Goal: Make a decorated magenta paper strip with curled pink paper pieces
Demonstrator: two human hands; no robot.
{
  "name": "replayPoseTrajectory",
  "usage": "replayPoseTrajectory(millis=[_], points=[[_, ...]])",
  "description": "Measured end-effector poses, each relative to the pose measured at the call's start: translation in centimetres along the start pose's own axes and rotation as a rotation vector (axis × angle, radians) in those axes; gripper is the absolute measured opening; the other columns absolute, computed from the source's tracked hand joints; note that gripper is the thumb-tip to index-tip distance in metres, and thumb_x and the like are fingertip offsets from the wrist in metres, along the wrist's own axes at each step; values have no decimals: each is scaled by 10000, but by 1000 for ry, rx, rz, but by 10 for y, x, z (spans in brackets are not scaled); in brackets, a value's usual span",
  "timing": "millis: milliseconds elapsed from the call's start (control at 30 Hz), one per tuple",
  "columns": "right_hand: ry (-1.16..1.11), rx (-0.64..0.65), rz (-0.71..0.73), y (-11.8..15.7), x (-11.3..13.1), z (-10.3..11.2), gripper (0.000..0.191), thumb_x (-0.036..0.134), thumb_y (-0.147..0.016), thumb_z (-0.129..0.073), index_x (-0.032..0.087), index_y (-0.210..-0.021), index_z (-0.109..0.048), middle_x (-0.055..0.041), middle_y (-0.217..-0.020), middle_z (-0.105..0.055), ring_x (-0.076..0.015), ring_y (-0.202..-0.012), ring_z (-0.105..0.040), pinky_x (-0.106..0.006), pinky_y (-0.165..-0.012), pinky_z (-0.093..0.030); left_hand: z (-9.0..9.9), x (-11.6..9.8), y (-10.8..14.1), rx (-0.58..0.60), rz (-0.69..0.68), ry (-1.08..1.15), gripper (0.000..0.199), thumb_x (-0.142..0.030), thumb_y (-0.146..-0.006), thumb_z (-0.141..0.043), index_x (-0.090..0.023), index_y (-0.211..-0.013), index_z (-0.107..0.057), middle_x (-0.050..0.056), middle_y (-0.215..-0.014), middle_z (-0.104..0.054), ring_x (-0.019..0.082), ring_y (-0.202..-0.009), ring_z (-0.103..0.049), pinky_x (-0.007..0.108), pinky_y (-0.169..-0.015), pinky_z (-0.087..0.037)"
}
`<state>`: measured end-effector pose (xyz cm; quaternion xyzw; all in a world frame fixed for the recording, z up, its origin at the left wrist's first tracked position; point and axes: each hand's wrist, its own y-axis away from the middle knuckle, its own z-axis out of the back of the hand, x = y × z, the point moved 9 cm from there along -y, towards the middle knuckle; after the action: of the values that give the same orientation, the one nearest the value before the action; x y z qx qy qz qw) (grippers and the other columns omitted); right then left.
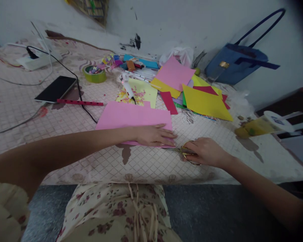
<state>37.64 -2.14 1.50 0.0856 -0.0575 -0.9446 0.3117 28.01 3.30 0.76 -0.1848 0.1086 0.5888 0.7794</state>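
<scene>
A large pink sheet (133, 116) lies on the patterned tablecloth in front of me. Flat on its right part rests my left hand (153, 135), fingers stretched toward the sheet's right edge. Just to the right, my right hand (207, 152) is wrapped round the handles of gold scissors (184, 152). The scissor blades point left and reach the sheet's lower right corner, beside my left fingertips. How far the blades are apart cannot be made out.
Behind the sheet are a white glue gun (127, 88), green tape (94, 74) and coloured sheets (208, 102). A phone (57, 89) and cables lie left. At right stand a drink cup (267, 126) and a blue bag (238, 64).
</scene>
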Motion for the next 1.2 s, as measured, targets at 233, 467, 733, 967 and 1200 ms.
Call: replayPoseTrajectory(millis=[233,467,733,967,1200], points=[[-9,-32,23,-4,4,2,335,491,-871,-425,183,-848,-555,-16,-697,-637,-157,-566,-529,-273,-522,-220,1,2,0,0,40,39,435,-285,-897,-387,-372,-1323,-389,-40,-1450,-312,145,-1345,-250,384,-1126,-3],[12,-5,15,-4,2,0,329,490,-875,-430,186,-852,-556,-14,-689,-633,-161,-581,-536,-276,-526,-222,1,1,0,-17,13,22,445,-293,-907,-358,-341,-1349,-357,-18,-1454,-303,151,-1346,-250,387,-1124,5],[17,27,9,-10,6,2,306,472,-870,-455,183,-858,-552,-21,-734,-647,-174,-599,-554,-277,-534,-235,-3,3,0,23,26,-30,447,-301,-919,-312,-320,-1366,-332,-15,-1472,-260,140,-1360,-207,380,-1119,33],[44,-5,21,-9,6,2,325,479,-882,-431,179,-858,-553,-21,-712,-643,-163,-564,-544,-278,-521,-225,-1,1,0,-18,-8,-9,445,-300,-918,-311,-294,-1360,-355,8,-1465,-283,162,-1352,-235,392,-1120,16],[47,-25,17,-8,4,4,317,464,-888,-419,178,-855,-552,-20,-678,-636,-150,-551,-538,-270,-516,-207,11,7,4,-9,121,53,459,-322,-934,-260,-274,-1389,-290,-9,-1478,-248,127,-1371,-161,373,-1118,33]])
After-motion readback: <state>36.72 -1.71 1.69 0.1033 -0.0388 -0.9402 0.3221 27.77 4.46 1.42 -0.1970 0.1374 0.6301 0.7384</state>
